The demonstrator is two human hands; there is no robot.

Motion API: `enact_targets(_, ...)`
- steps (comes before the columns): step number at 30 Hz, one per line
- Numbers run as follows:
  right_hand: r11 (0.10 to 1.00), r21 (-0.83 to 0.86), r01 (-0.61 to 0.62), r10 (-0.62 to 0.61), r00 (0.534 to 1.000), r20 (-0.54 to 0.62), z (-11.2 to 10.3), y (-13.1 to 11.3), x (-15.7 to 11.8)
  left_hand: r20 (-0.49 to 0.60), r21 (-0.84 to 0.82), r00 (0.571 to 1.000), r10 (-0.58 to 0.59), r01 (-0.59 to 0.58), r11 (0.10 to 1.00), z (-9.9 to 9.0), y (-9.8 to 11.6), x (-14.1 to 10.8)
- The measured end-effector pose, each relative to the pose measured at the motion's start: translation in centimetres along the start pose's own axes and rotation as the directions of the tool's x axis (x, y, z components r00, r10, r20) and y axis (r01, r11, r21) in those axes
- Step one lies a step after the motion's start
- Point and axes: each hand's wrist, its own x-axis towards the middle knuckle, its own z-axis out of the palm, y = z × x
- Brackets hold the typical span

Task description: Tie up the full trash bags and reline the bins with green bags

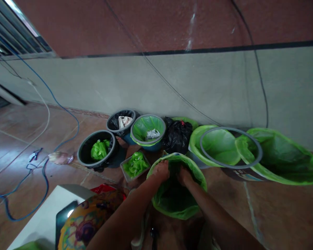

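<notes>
A bin lined with a green bin liner (178, 211) stands in front of me, its mouth facing up. My left hand (162, 169) is closed on the liner at the upper left of the rim, its fingers curled over the edge. My right hand (182, 175) reaches inside the same bin, against the liner's far inner side. Shadow hides its fingertips, so their grip is unclear. Just left of the bin sits a square tub (129, 177) of crumpled green bags (136, 164).
Along the wall are a dark-lined bin (120, 131), a green-lined bin (138, 141), a tied black bag (177, 135) and more green-lined bins (279, 178). A grey ring (261, 154) lies over them. At left are another bin (83, 159) and a blue cable (45, 194).
</notes>
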Motion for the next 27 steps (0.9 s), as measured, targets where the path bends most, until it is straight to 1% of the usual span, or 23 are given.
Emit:
enact_targets(2,1.000,0.023,0.021,-0.021,0.999,-0.037,-1.0,-0.3,-0.6,-0.065,-0.075,0.998,0.021,-0.026,0.997,-0.4,-0.1,-0.1)
enact_targets(3,0.999,0.037,0.031,-0.028,0.995,-0.092,-1.7,-0.5,-0.8,-0.128,-0.112,0.992,0.004,-0.019,0.994,-0.7,-0.2,-0.1)
enact_targets(4,0.998,0.050,0.036,-0.026,0.985,-0.173,-2.5,-0.6,-0.8,-0.203,-0.141,0.979,-0.034,0.005,0.990,-1.1,-0.3,-0.1)
enact_targets(6,0.998,0.061,0.030,-0.006,0.935,-0.353,-4.3,-0.6,-0.4,-0.332,-0.171,0.935,-0.127,0.073,0.983,-1.7,-0.6,0.1)
enact_targets(7,0.998,0.059,0.018,0.008,0.910,-0.416,-5.1,-0.5,0.1,-0.358,-0.168,0.920,-0.159,0.104,0.980,-1.8,-0.9,0.3)
enact_targets(8,0.999,0.053,0.001,0.022,0.898,-0.439,-5.7,-0.3,0.6,-0.352,-0.158,0.919,-0.174,0.125,0.979,-1.9,-1.2,0.5)
enact_targets(9,0.999,0.044,-0.019,0.036,0.908,-0.417,-6.3,0.0,1.1,-0.320,-0.146,0.930,-0.178,0.138,0.980,-2.0,-1.6,0.7)
enact_targets(11,0.998,0.042,-0.040,0.050,0.952,-0.301,-6.8,0.6,2.2,-0.236,-0.143,0.955,-0.179,0.148,0.979,-1.9,-2.4,1.0)
enact_targets(13,0.998,0.059,-0.038,0.049,0.980,-0.195,-6.7,1.2,3.2,-0.199,-0.179,0.959,-0.202,0.167,0.970,-1.8,-3.1,1.4)
enact_targets(14,0.997,0.071,-0.032,0.044,0.985,-0.166,-6.5,1.4,3.6,-0.200,-0.210,0.955,-0.221,0.179,0.961,-1.8,-3.4,1.6)
enact_targets(16,0.992,0.119,-0.036,0.054,0.987,-0.154,-6.1,1.9,4.3,-0.205,-0.293,0.943,-0.262,0.196,0.936,-1.7,-4.0,2.3)
enact_targets(18,0.977,0.204,-0.057,0.090,0.983,-0.159,-5.6,2.3,4.9,-0.184,-0.406,0.938,-0.294,0.200,0.892,-1.5,-4.5,3.3)
enact_targets(21,0.948,0.304,-0.096,0.148,0.977,-0.154,-5.0,2.8,5.9,-0.087,-0.572,0.932,-0.352,0.243,0.783,-0.9,-5.3,5.0)
enact_targets(23,0.935,0.338,-0.107,0.162,0.977,-0.140,-4.6,3.3,6.5,-0.015,-0.628,0.927,-0.375,0.283,0.725,-0.2,-6.0,5.7)
enact_targets(25,0.915,0.385,-0.119,0.176,0.977,-0.116,-4.2,4.0,7.0,0.038,-0.654,0.926,-0.376,0.308,0.691,0.6,-6.5,5.6)
enact_targets(27,0.895,0.427,-0.128,0.185,0.978,-0.093,-3.8,4.8,7.2,0.085,-0.684,0.927,-0.365,0.320,0.655,1.3,-6.9,4.8)
